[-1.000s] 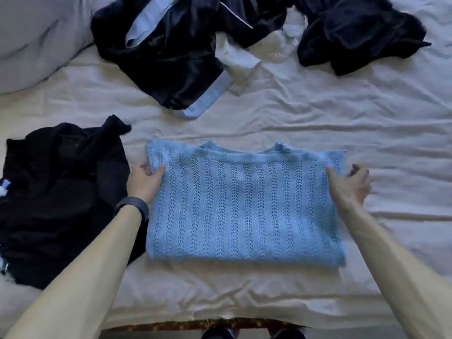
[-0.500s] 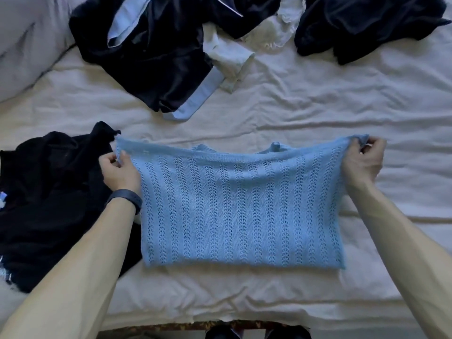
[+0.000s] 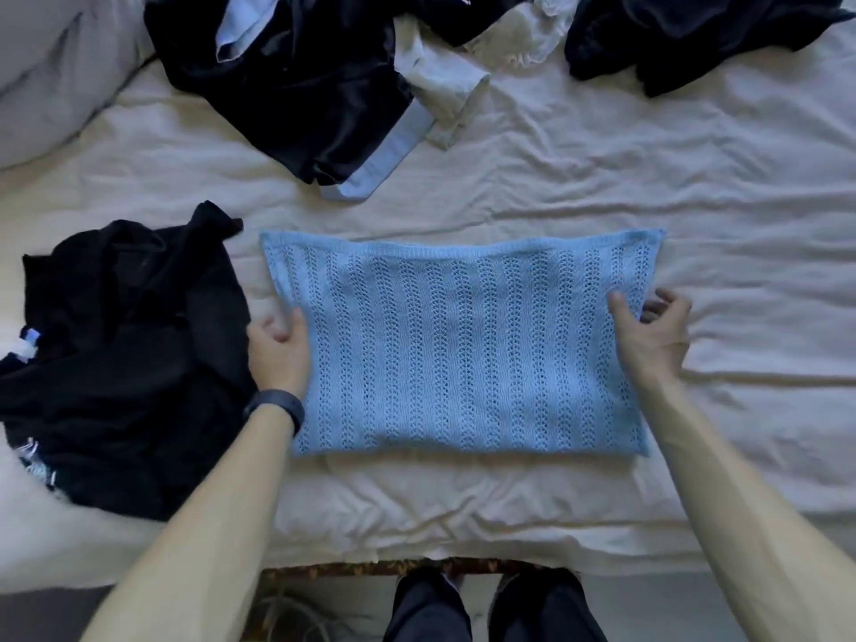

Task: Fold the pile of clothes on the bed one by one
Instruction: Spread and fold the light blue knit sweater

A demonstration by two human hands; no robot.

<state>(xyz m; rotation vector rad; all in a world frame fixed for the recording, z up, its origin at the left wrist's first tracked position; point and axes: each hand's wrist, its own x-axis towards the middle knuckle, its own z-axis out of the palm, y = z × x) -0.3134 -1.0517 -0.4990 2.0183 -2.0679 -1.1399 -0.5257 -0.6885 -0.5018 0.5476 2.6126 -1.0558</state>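
A light blue knit sweater [image 3: 463, 345] lies folded into a flat rectangle on the white sheet of the bed [image 3: 695, 201], its ribbed hem along the far edge. My left hand [image 3: 278, 354] grips the sweater's left edge at mid-height, thumb on top. At the right edge my right hand [image 3: 653, 340] holds the fabric, thumb pressed on the knit and fingers curled just past the edge. Unfolded clothes lie at the back: a black garment with light blue trim [image 3: 296, 85], a white garment [image 3: 440, 81] and another black garment [image 3: 695, 34].
A heap of black clothing [image 3: 125, 354] sits directly left of the sweater, touching my left wrist. A grey pillow [image 3: 51, 71] fills the far left corner. The bed's near edge [image 3: 417, 563] runs just below the sweater, with my feet [image 3: 486, 604] on the floor.
Both hands lifted the sweater's upper layer by its corners, laid it down over the neckline, then slid back to the middle of the side edges.
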